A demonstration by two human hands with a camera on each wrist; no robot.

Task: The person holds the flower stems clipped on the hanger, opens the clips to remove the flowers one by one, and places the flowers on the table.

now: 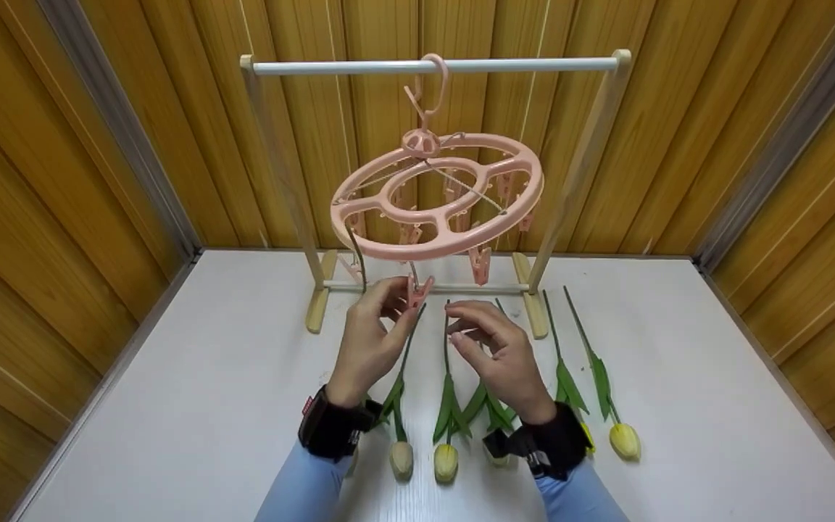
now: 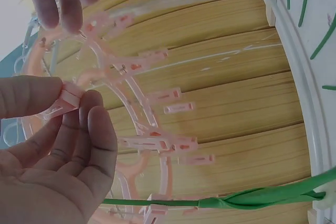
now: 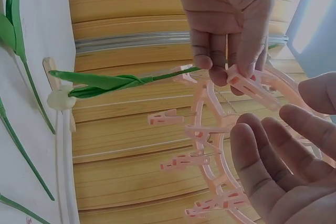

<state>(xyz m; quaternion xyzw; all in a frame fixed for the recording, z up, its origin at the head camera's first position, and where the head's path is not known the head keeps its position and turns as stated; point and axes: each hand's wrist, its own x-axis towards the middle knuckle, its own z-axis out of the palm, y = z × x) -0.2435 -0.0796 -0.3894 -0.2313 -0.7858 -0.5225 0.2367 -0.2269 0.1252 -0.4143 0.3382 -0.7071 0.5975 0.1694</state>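
A round pink clip hanger (image 1: 435, 243) hangs by its hook from a white rod. My left hand (image 1: 370, 341) pinches one of its pink clothespins (image 1: 419, 291) between thumb and fingers, below the near rim. My right hand (image 1: 501, 355) is just to the right, its fingers loosely bent and thumb apart, with nothing between them; in the right wrist view its fingertips are close to that clothespin (image 3: 254, 90). One artificial tulip (image 3: 105, 83) hangs bud down from the hanger beside my left hand. Its stem (image 1: 357, 254) passes partly behind that hand.
Several yellow and whitish tulips, such as one yellow tulip (image 1: 446, 460), lie in a row on the white table (image 1: 207, 420), stems pointing away. The wooden stand (image 1: 584, 167) straddles the hanger. More clips (image 1: 480, 264) dangle underneath. Wood-patterned walls (image 1: 62, 181) enclose three sides.
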